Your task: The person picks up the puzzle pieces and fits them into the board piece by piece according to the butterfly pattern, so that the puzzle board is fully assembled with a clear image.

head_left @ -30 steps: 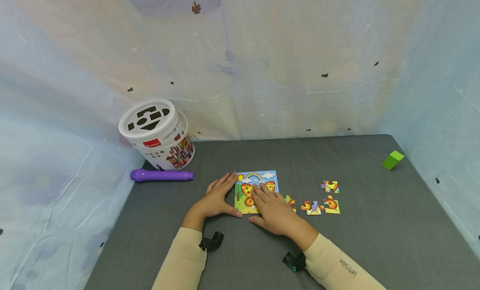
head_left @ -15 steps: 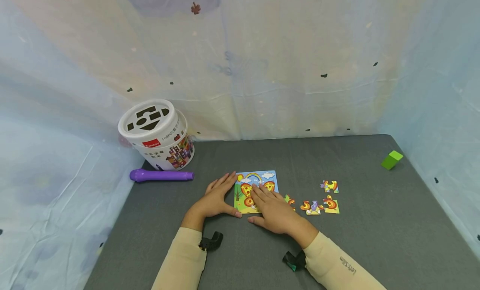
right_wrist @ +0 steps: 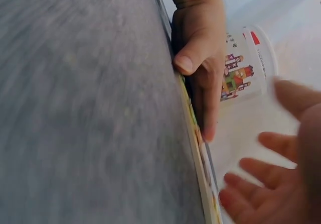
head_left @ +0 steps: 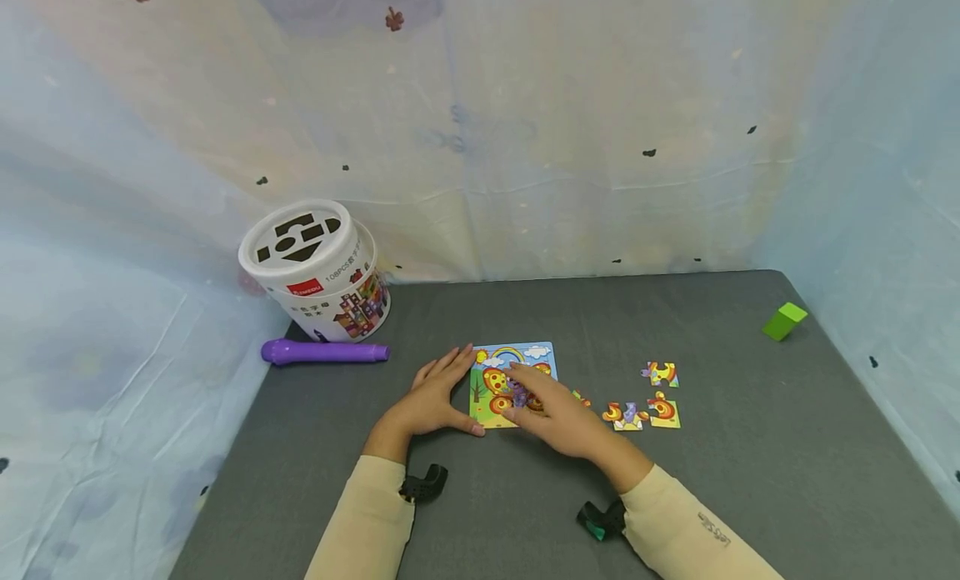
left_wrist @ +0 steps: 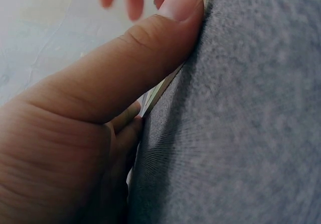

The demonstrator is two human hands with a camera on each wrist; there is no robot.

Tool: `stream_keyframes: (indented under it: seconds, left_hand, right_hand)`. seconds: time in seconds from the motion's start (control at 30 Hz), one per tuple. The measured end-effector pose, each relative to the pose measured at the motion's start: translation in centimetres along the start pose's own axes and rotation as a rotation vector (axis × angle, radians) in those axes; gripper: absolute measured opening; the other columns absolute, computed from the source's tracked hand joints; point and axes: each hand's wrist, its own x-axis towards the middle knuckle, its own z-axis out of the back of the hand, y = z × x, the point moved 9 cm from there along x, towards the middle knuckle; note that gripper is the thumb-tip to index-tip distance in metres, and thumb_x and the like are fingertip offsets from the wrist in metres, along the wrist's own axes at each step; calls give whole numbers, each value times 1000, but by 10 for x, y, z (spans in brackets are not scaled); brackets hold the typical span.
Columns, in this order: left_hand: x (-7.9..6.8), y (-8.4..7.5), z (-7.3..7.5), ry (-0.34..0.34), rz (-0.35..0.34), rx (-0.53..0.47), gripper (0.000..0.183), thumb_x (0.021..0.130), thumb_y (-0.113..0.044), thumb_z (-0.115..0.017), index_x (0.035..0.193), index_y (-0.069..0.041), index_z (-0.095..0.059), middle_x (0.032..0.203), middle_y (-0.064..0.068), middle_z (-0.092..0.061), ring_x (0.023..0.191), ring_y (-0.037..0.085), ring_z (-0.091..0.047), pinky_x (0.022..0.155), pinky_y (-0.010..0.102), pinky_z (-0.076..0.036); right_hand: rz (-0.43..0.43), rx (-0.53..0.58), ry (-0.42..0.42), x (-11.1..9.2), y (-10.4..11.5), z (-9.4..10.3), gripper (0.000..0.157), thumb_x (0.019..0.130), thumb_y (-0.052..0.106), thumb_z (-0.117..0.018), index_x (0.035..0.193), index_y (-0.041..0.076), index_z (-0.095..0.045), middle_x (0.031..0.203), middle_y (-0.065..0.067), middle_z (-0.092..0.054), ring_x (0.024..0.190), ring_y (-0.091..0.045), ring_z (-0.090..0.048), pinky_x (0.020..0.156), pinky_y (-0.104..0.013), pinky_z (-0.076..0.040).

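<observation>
A small square jigsaw puzzle (head_left: 495, 384) with a butterfly, a rainbow and a sun lies flat on the grey table (head_left: 720, 497). My left hand (head_left: 431, 401) rests along its left side, fingers stretched out and thumb at the near left corner; in the left wrist view that thumb (left_wrist: 125, 66) lies by the board's edge. Over the puzzle's right half, my right hand (head_left: 558, 413) hovers with fingers spread, covering part of the picture. The right wrist view shows those fingers (right_wrist: 261, 174) raised off the board, holding nothing.
Right of the puzzle lie loose jigsaw pieces: a separate one (head_left: 663, 374), a near pair (head_left: 628, 417), and another (head_left: 581, 399) partly behind my right hand. A green block (head_left: 785, 321) stands far right. A purple microphone-shaped object (head_left: 324, 351) and a white tub (head_left: 315, 272) stand left.
My right hand has lifted off the puzzle and shifted slightly right, uncovering more of the butterfly's middle. My left hand stays where it was.
</observation>
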Motion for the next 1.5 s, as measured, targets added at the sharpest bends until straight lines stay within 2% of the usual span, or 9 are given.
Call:
stream_keyframes:
  seconds: [0.2, 0.27, 0.33, 0.5, 0.67, 0.83, 1.17, 1.37, 1.5]
  left_hand:
    - [0, -1, -1, 3, 7, 1, 135, 73, -57, -100, 177, -19, -21, 181, -4, -14, 165, 19, -4, 128, 54, 0]
    - [1, -1, -1, 6, 9, 0, 136, 73, -56, -100, 177, -20, -21, 181, -5, -14, 165, 19, -4, 128, 54, 0]
    - [0, -1, -1, 7, 10, -3, 136, 73, -56, -101, 177, -20, -21, 181, -5, -14, 165, 19, -4, 128, 54, 0]
    - [0, -2, 0, 9, 14, -11, 135, 73, -55, -101, 176, -19, -22, 181, -4, -14, 165, 20, -4, 128, 54, 0]
    - [0, -2, 0, 9, 15, -5, 136, 73, -55, -101, 176, -19, -21, 181, -3, -14, 165, 21, -4, 128, 54, 0]
    - [0, -1, 0, 9, 18, -4, 136, 73, -55, -101, 177, -20, -20, 181, -4, -13, 165, 19, -3, 128, 54, 0]
    - [0, -1, -1, 7, 13, 1, 137, 73, -56, -101, 177, -19, -19, 181, -4, -13, 165, 20, -3, 128, 53, 0]
    - [0, -1, -1, 10, 18, -1, 136, 73, -55, -101, 177, -20, -19, 181, -4, -13, 165, 19, -3, 128, 53, 0]
    - [0, -1, -1, 12, 19, -4, 136, 73, -56, -101, 177, -20, -20, 181, -4, -13, 165, 19, -3, 128, 53, 1]
  right_hand:
    - [38, 354, -106, -10, -3, 29, 47, 114, 13, -59, 158, -2, -53, 154, -30, -53, 136, -53, -54, 104, -46, -54]
    - [32, 423, -132, -17, -9, 38, 42, 116, 11, -54, 156, -2, -54, 152, -31, -54, 134, -54, -55, 102, -41, -56]
    - [23, 460, -158, -23, -16, 48, 40, 117, 12, -49, 155, -2, -54, 152, -31, -55, 133, -52, -57, 100, -41, -56]
    - [28, 554, -208, -39, -29, 74, 47, 121, 20, -34, 155, -8, -50, 150, -33, -55, 129, -47, -61, 98, -49, -56]
    - [106, 672, -224, -52, -37, 101, 60, 122, 29, -20, 158, -13, -42, 151, -32, -54, 129, -43, -60, 99, -43, -53]
    - [129, 713, -261, -64, -50, 129, 68, 121, 39, -14, 163, -8, -38, 155, -23, -55, 132, -36, -58, 100, -40, -50]
    - [47, 710, -447, -92, -84, 180, 73, 119, 48, -18, 165, -5, -38, 154, -22, -57, 134, -36, -56, 101, -43, -50]
    - [2, 691, -508, -109, -107, 198, 67, 120, 44, -20, 164, -1, -43, 150, -20, -60, 131, -33, -58, 100, -39, -51]
    - [-63, 612, -499, -116, -119, 200, 58, 121, 37, -24, 163, 5, -47, 146, -16, -63, 129, -29, -60, 98, -33, -52]
